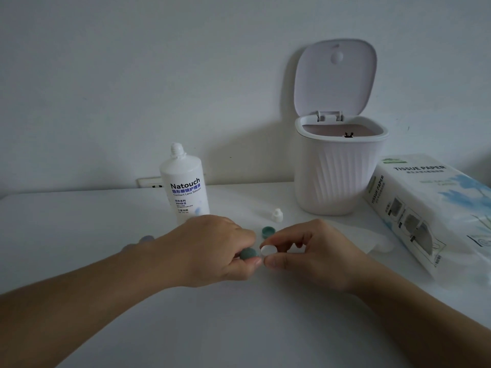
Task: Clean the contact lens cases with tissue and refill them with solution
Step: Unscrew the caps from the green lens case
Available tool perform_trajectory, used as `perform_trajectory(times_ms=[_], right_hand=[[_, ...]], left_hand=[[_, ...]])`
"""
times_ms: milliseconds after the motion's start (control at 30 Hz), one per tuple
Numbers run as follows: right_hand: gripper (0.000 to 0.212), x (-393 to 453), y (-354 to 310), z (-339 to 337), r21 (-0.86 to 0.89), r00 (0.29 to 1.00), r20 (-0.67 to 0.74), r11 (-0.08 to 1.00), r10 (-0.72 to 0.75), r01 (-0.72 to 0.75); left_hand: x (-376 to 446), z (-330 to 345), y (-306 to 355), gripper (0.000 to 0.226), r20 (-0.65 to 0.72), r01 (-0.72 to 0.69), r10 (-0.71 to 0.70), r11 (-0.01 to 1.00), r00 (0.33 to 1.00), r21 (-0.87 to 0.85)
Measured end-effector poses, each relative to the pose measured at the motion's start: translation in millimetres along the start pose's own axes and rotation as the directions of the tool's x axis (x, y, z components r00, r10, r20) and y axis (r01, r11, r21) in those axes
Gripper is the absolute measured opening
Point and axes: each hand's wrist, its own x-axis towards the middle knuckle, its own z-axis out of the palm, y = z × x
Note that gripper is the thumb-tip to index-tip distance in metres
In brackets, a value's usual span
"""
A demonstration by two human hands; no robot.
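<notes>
Nearest, two bare forearms reaching in from the lower corners over a smooth white table [239,328]. Left hand [210,251] knuckles-up, fingers curled, pinching a round teal lens-case piece [248,253] between thumb and fingertips, low over the tabletop. Right hand [316,257] just beside it, thumb and forefinger pinching a small white disc-shaped cap [268,250], remaining fingers loosely bent; thumbs of both hands nearly touching. Just beyond the fingers, a second teal cap [267,231] lying open side up on the table, shallow and ring-walled. Behind the left wrist, two faint bluish round shapes [147,238], largely hidden and too dim to identify, possibly more case parts. Under and past the right hand, a flat sheet of thin white tissue [377,241] spread on the surface. A little farther back, a small white nozzle cap [277,215] standing upright. Left of that, a white plastic solution bottle [184,188] marked "Natouch", uncapped, threaded neck showing, its base hidden by the left hand. Far right, a soft pack labelled "TISSUE PAPER" [430,208], glossy wrapper with pale blue print. At the back, against a plain wall, a ribbed white desktop bin [337,176], lid raised upright on its hinge, and a wall socket [150,182] peeking out beside the bottle.
</notes>
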Motion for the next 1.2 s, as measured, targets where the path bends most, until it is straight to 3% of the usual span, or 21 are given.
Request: perform_trajectory(times_ms=[300, 900, 1033, 1200], right_hand=[[0.022, -1, 1, 0, 0.005, 1.0, -0.007, 1.0, -0.02, 0.02], [0.03, -1, 1, 4, -0.009, 0.999, -0.025, 0.999, -0.037, 0.037], [0.027, -1, 0, 4, -0.01, 0.999, -0.017, 1.0, -0.028, 0.028], [0.021, -1, 0, 3, -0.031, 1.0, -0.011, 0.999, -0.022, 0.022]], left_hand=[[-1, 2, 6, 0.046, 0.021, 0.125, -0.124, 0.991, 0.992, -0.046], [-6, -3, 13, 0.046, 0.047, 0.189, -0.184, 0.974, 0.982, -0.129], [-9, -4, 10, 0.052, 0.022, 0.141, -0.14, 0.988, 0.99, -0.059], [-12, -6, 1, 0.047, -0.088, -0.052, 0.056, 0.998, 0.995, 0.047]])
